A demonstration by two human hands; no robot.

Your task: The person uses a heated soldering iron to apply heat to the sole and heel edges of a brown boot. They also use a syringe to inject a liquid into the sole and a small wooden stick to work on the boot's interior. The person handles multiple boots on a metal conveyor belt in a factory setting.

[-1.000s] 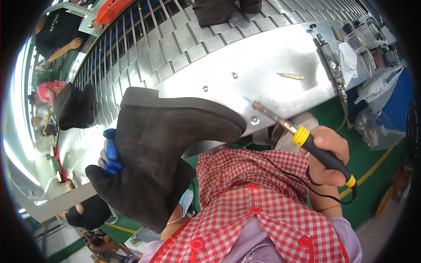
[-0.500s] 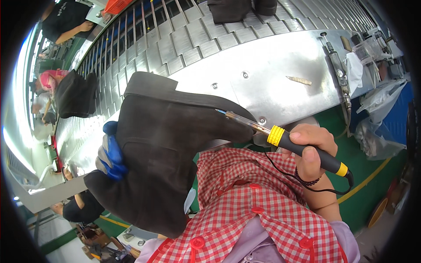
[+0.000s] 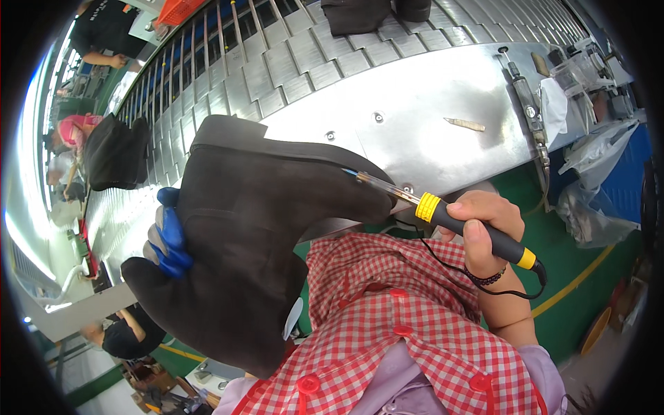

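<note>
The dark suede ankle boot [image 3: 249,235] was held above the metal counter's [image 3: 429,97] near edge, gripped by the blue-gloved left hand [image 3: 166,238]; the right hand [image 3: 484,228] clasped a soldering-type heat tool [image 3: 443,211], tip touching the boot's upper, work apparently underway

The boot [image 3: 256,235] has been swung up and turned in the left hand [image 3: 166,238], so it now fills more of the view, its top edge lifted toward the conveyor [image 3: 415,117]. The right hand [image 3: 484,228] has brought the iron [image 3: 449,218] leftward from clear of the boot; its tip now seems to touch the upper edge, though the contact is hard to make out.
</note>
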